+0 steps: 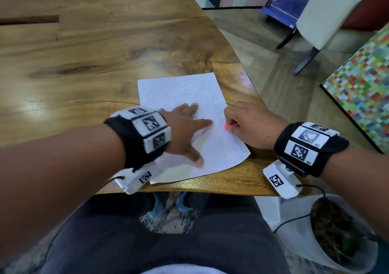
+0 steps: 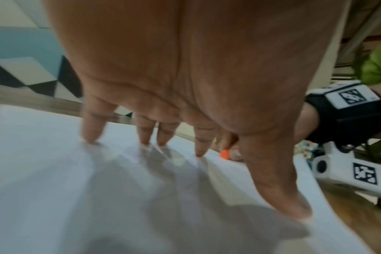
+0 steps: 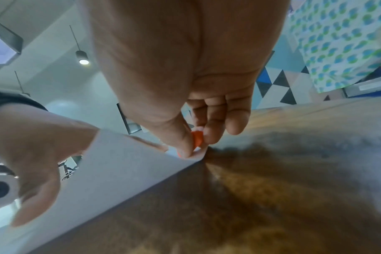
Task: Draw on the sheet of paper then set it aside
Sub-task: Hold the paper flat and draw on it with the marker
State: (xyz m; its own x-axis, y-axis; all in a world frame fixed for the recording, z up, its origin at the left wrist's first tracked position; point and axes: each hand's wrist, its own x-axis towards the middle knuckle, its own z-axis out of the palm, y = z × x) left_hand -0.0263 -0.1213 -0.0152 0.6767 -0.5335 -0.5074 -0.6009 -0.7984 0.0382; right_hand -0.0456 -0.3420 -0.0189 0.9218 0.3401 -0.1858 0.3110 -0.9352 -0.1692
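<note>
From the head view, the sheet of paper (image 1: 185,126) lies at the near edge of the wooden table (image 1: 105,52), faint scribbles on its far half; my left hand (image 1: 185,130) presses it flat, fingers spread straight. In the left wrist view my fingertips (image 2: 89,137) touch the sheet. In the right wrist view my right hand (image 3: 185,96) pinches a small orange crayon (image 3: 197,137) — right at the sheet's edge.
</note>
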